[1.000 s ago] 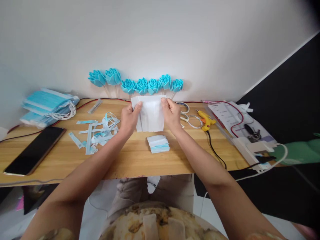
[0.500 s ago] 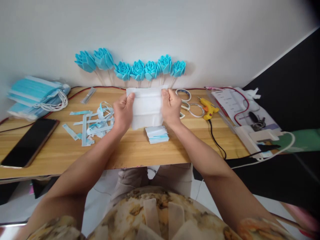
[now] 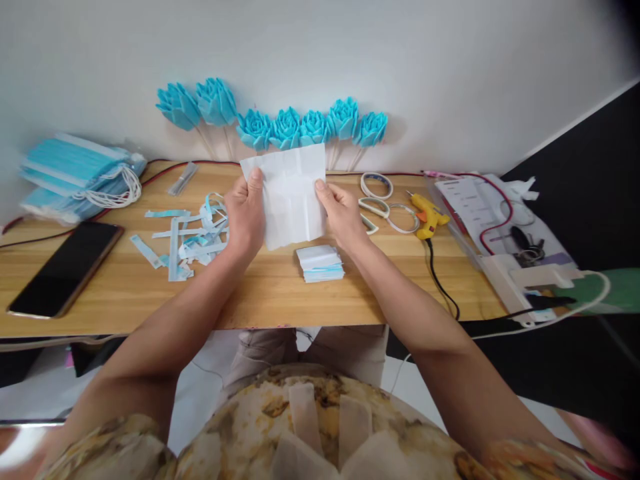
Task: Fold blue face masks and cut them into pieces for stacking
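A creased white sheet (image 3: 293,193), thin and soft like face mask fabric, is stretched upright above the table. My left hand (image 3: 246,210) pinches its left edge, thumb on the near face. At the right edge my right hand (image 3: 343,210) grips it between thumb and fingers. Below the sheet lies a small stack of folded white and light blue pieces (image 3: 321,263). To the left of my left hand is a loose pile of cut blue and white strips (image 3: 193,240).
Several blue fabric flowers (image 3: 287,128) on sticks lean along the wall. Face masks (image 3: 75,170) and a phone (image 3: 65,270) lie at left. Tape rolls (image 3: 376,187), a yellow glue gun (image 3: 429,217) and a white power strip (image 3: 507,287) are at right, with cords trailing.
The sheet has tilted, its left side now turned and its upper edge slanting. My right hand's grip has loosened from a fist to a thumb pinch. The camera view has shifted slightly.
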Action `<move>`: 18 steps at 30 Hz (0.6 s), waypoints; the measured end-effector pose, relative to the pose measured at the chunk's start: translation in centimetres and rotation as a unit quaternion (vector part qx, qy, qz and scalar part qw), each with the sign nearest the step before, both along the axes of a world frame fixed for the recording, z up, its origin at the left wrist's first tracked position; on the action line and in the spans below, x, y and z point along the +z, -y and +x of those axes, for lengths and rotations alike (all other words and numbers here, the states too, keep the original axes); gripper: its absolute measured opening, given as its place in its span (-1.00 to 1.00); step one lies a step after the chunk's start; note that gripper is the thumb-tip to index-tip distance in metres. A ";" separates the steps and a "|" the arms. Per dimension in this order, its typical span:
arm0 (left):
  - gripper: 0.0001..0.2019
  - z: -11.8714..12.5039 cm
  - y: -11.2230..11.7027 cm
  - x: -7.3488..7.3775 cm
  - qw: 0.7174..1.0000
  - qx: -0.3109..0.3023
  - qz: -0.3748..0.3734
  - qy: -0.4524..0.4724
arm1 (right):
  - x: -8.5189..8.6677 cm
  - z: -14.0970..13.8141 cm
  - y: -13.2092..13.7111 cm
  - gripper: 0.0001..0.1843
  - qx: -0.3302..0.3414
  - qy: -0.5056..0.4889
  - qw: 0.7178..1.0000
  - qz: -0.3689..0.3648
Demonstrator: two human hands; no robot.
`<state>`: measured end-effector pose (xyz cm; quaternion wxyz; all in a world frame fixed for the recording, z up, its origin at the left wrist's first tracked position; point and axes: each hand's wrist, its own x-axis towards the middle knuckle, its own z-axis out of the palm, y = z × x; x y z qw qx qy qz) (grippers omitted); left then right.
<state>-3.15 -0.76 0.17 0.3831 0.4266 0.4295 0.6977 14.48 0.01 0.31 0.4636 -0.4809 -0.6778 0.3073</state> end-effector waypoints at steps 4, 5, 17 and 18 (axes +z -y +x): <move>-0.44 1.2 0.5 0.6 0.983 -0.160 -0.050 0.082 | 0.2 -0.1 0.1 -0.31 -0.078 -0.031 0.995 0.046; -0.42 1.5 0.6 0.7 0.975 -0.195 -0.065 0.088 | 0.3 -0.1 0.2 -0.32 -0.086 -0.037 0.994 0.052; -0.70 0.8 0.7 -0.1 0.993 -0.099 -0.067 0.011 | -0.2 0.3 -0.5 -0.38 -0.127 -0.043 0.987 0.085; -0.70 0.8 0.6 0.0 0.994 -0.095 -0.059 0.008 | -0.2 0.3 -0.5 -0.38 -0.130 -0.043 0.987 0.089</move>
